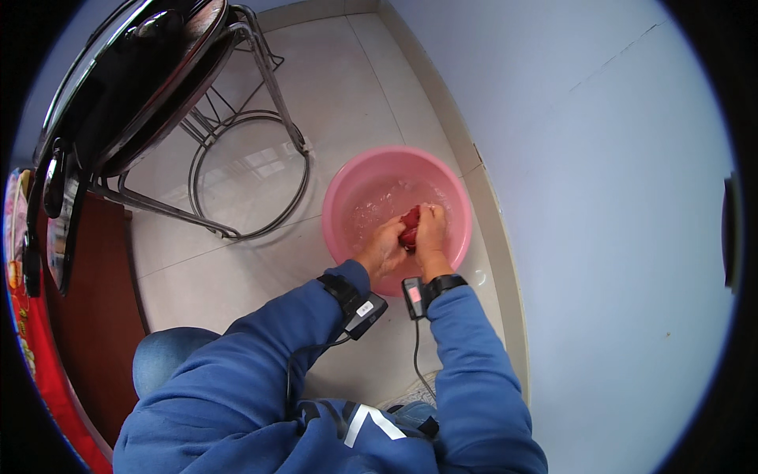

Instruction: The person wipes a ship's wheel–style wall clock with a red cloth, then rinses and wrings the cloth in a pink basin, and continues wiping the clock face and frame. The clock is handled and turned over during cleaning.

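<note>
Pale wall [600,158] fills the right side and meets the tiled floor [237,268] along a beige skirting [493,229] that runs just beside the basin. Dark, metal-framed stool [134,71] stands at upper left, its ring base [249,174] near the basin but apart from it; a brown cabinet [91,316] lies at the left edge. Pink basin [397,207] sits on the floor against the skirting, holding foamy water. Both blue sleeves reach into it from below, each wrist carrying a black strapped device with a cable. Left hand [384,251] and right hand [430,229] meet over the water, fingers curled and pressed around a red cloth [410,222] bunched between them, just above the water near the basin's middle.
</note>
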`<state>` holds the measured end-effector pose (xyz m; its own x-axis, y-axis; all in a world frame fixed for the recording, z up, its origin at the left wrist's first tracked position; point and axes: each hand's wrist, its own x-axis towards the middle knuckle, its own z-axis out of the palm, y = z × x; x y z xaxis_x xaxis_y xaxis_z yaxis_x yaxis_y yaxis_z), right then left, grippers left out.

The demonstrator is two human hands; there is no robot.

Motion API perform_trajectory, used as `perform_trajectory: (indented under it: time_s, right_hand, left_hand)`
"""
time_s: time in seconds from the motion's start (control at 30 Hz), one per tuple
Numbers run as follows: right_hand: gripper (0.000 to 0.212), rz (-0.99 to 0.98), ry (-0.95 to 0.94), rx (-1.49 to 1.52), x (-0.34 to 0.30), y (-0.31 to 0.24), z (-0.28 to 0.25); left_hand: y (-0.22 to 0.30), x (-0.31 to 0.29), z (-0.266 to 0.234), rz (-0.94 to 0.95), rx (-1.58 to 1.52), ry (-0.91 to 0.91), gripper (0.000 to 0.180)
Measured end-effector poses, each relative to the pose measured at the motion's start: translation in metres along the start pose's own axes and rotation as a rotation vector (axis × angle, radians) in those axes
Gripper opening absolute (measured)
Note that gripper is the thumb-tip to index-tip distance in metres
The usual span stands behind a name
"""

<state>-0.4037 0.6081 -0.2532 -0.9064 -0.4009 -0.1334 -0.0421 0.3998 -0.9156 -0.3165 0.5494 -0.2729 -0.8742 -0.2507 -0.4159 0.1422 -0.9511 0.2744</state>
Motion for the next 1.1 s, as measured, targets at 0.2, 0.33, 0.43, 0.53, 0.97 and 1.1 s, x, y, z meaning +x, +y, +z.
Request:
perform_trajectory:
  time_s: [0.2, 0.33, 0.43, 0.53, 0.97, 1.1]
  right_hand:
    - [0.043, -0.300, -0.130, -0.012, -0.046, -0.005, 0.005]
    - [0.037, -0.575, -0.055, -0.308, -0.043, -0.023, 0.010]
    - [0.022, -0.654, -0.123, -0.264, -0.025, -0.031, 0.000]
    - [0.010, -0.779, -0.103, -0.220, -0.025, -0.036, -0.001]
    - [0.035, -0.193, -0.087, 0.007, -0.029, -0.041, 0.011]
    - [0.022, 0.006, -0.079, 0.113, -0.027, -0.033, 0.009]
  left_hand:
    - [0.045, -0.013, 0.026, -0.043, 0.021, 0.078, 0.046]
    - [0.026, -0.021, 0.026, -0.013, 0.039, 0.122, 0.040]
    - [0.009, -0.008, 0.020, 0.006, -0.050, 0.114, 0.029]
    - [0.006, 0.003, 0.013, 0.038, -0.034, 0.115, 0.026]
    - [0.006, -0.024, 0.035, 0.062, 0.080, 0.212, 0.034]
    - [-0.005, -0.003, 0.018, 0.008, 0.076, 0.232, 0.033]
